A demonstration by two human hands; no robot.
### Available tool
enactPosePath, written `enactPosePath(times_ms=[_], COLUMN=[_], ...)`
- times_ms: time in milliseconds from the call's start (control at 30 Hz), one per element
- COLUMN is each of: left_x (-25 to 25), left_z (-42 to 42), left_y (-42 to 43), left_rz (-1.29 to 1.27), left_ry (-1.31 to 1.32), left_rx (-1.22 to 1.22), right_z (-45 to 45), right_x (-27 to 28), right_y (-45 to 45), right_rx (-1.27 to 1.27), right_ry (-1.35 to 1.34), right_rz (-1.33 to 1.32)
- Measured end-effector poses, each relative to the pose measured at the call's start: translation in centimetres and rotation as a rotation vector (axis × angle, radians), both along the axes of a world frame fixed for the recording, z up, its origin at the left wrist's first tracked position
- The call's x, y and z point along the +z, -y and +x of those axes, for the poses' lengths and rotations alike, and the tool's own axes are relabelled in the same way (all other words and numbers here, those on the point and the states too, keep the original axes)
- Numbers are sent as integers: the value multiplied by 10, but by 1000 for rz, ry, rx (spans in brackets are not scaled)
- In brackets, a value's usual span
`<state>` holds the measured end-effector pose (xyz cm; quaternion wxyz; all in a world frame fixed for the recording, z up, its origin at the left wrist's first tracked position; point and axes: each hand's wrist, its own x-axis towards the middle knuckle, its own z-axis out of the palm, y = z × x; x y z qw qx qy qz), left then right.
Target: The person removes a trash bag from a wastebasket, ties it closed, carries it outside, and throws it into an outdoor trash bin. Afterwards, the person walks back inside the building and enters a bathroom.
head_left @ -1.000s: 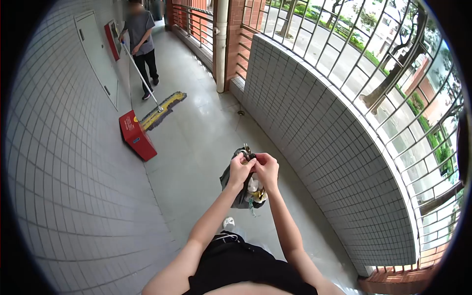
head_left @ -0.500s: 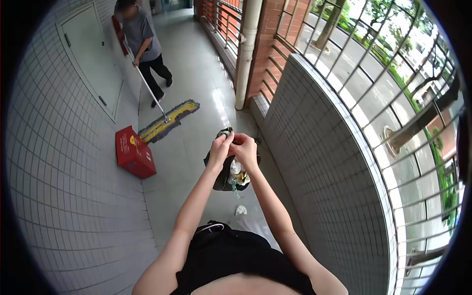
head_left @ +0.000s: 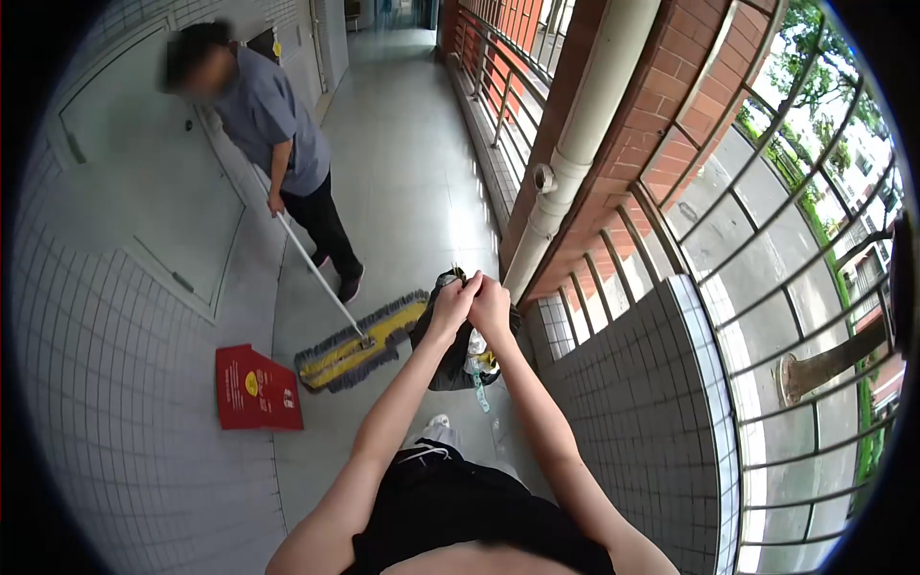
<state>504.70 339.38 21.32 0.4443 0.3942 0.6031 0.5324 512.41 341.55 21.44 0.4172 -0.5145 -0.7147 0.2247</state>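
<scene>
Out in front of me hangs a full black garbage bag (head_left: 448,372), with pale and yellow litter (head_left: 478,356) showing at its side and a light green strip dangling below. My left hand (head_left: 453,307) is closed at the top of the bag, its thumb and fingertips against the other hand. My right hand (head_left: 492,305) is closed there too, pressed close to the left. The fingers hide most of the bag's gathered mouth.
On the left a person (head_left: 278,125) holds a wide yellow-and-grey dust mop (head_left: 388,337) across the corridor floor. A red box (head_left: 257,388) stands by the tiled left wall. Along the right run a pipe (head_left: 575,144), a low tiled wall (head_left: 661,402) and metal bars.
I have moved forward along the corridor; the person, mop and pipe appear nearer. My hands have come closer together at the bag's top.
</scene>
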Motion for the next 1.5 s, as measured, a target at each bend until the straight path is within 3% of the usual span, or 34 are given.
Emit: enactPosePath(times_ms=[400, 467, 633, 733, 833, 1000, 1133, 1367, 1500], left_x=[-1, -4, 46, 49, 40, 41, 59, 40, 50], left_z=[-137, -167, -246, -300, -372, -477, -552, -695, -780], left_y=[-445, -513, -669, -761, -864, -1055, -1195, -1452, -1592], left_rz=[74, -56, 26, 99, 158, 97, 86, 174, 219], left_ry=[186, 318, 510, 681, 824, 820, 822, 825, 810], left_rx=[86, 103, 37, 15, -198, -328, -258, -292, -241], right_z=[-136, -161, -245, -301, -356, -451, -526, -670, -754], right_x=[-3, 11, 31, 28, 29, 40, 52, 33, 62], right_y=[-456, -532, -704, -813, -920, -1099, -1229, -1485, -1627], right_rx=[160, 198, 256, 300, 313, 263, 229, 273, 307], right_ry=[34, 39, -7, 30, 23, -16, -72, -198, -205], right_rz=[8, 2, -57, 72, 57, 82, 23, -71, -101])
